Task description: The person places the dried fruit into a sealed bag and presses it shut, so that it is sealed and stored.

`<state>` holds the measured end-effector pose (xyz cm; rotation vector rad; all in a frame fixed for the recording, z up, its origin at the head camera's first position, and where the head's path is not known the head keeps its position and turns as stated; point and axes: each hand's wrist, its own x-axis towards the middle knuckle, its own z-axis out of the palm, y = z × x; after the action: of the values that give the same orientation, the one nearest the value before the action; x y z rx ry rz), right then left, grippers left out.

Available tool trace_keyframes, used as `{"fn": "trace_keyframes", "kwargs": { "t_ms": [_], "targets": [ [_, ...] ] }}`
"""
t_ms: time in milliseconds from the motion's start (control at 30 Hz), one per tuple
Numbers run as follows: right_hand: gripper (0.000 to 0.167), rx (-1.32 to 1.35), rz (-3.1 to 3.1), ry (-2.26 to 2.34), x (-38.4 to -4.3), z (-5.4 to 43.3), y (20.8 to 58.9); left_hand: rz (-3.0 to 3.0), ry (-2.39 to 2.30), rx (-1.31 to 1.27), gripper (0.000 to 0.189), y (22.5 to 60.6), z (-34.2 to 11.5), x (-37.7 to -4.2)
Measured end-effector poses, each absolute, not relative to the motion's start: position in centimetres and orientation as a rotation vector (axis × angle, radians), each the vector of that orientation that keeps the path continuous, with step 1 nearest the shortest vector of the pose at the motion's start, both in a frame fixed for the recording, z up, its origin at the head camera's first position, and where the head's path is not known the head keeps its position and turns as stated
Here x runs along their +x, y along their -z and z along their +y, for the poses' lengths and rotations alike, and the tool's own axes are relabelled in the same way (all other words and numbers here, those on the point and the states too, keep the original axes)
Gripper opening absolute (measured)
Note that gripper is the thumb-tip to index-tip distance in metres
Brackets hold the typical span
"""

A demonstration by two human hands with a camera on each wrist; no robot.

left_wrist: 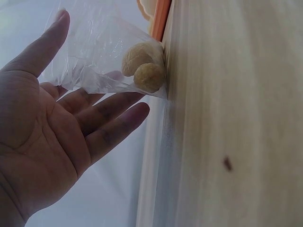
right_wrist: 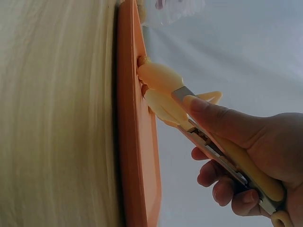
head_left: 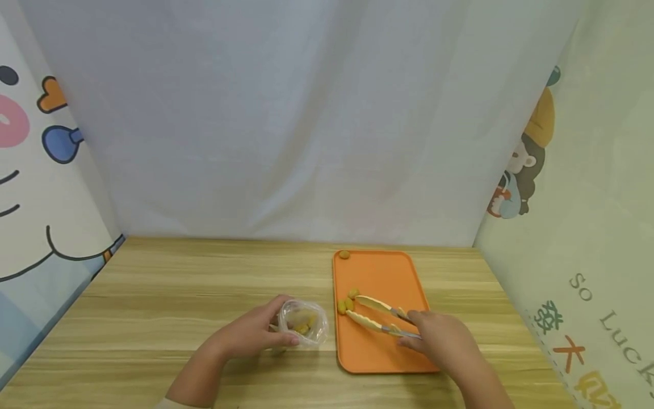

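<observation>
My left hand (head_left: 258,329) holds a clear plastic bag (head_left: 321,335), thumb on one side and fingers on the other. The bag's mouth faces up, and a few wrinkled yellow-brown oval pieces (left_wrist: 137,59) lie at its bottom. In my right hand (head_left: 443,339) I grip food tongs (right_wrist: 220,153) with pale yellow heads and metal arms. Their heads stand apart over an orange tray (head_left: 380,355), close to a small cluster of the same oval pieces (head_left: 349,303) at its left edge. Whether a head touches a piece, I cannot tell.
Another oval piece (head_left: 344,255) sits in the tray's far left corner. The wood-grain table (head_left: 184,284) carries everything, and a pale cloth (head_left: 286,142) hangs behind it. Printed panels (head_left: 577,227) stand at both sides.
</observation>
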<state>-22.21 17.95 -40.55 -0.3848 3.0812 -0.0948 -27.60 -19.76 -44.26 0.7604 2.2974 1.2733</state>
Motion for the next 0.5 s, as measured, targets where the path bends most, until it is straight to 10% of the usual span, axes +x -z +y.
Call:
{"fn": "trace_keyframes", "kwargs": {
  "t_ms": [500],
  "targets": [
    [0.048, -0.359, 3.093, 0.081, -21.98, 17.05, 40.67, 2.289, -1.284, 0.761, 0.062, 44.3, -19.76, -27.57]
  ]
}}
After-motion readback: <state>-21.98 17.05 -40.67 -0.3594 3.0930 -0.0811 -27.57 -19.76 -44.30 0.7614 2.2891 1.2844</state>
